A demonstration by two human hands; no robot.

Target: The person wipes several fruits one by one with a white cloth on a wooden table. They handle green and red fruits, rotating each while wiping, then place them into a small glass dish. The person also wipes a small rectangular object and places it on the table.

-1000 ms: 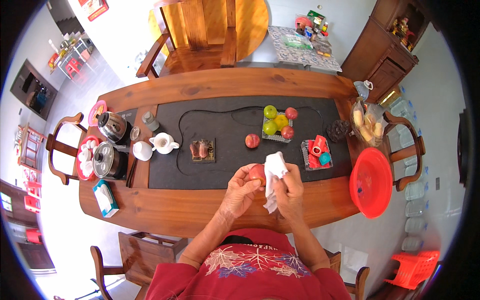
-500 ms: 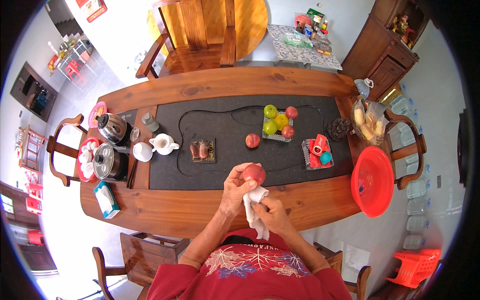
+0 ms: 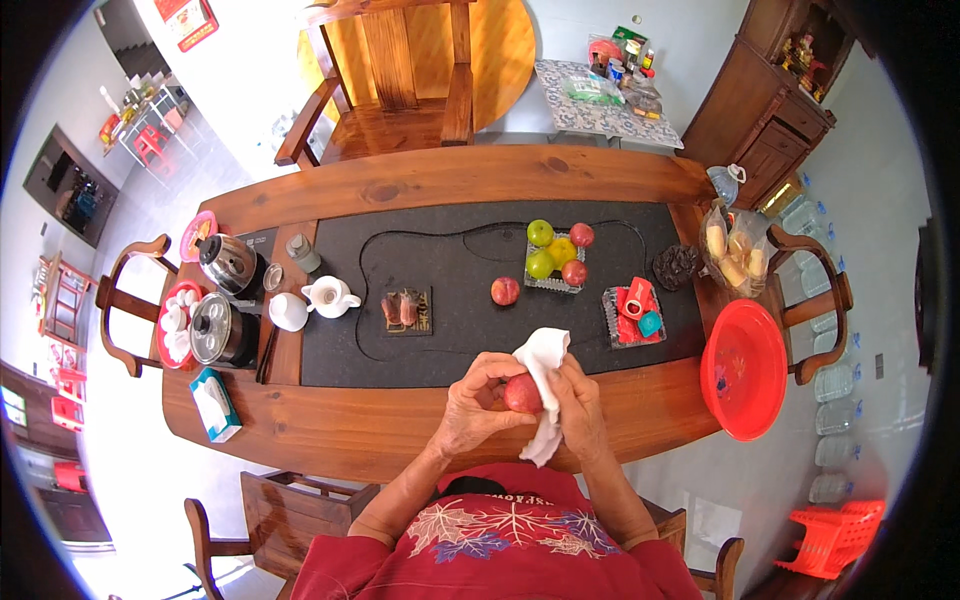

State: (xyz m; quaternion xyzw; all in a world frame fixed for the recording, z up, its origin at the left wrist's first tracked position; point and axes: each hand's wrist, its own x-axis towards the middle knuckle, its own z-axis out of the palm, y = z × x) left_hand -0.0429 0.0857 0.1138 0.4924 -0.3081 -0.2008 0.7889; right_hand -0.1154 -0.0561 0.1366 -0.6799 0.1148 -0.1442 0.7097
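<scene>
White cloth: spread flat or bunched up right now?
Bunched up: the white cloth is gathered into narrow folds in the right hand, loose ends sticking out.

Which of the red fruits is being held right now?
The held red fruit is in the left hand, next to the white cloth in the right hand. The lone red fruit and two clustered red fruits lie farther off, untouched.

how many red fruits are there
4: one red fruit in the left hand, another on the dark panel, two along the glass dish's right side. More may be hidden.
</scene>
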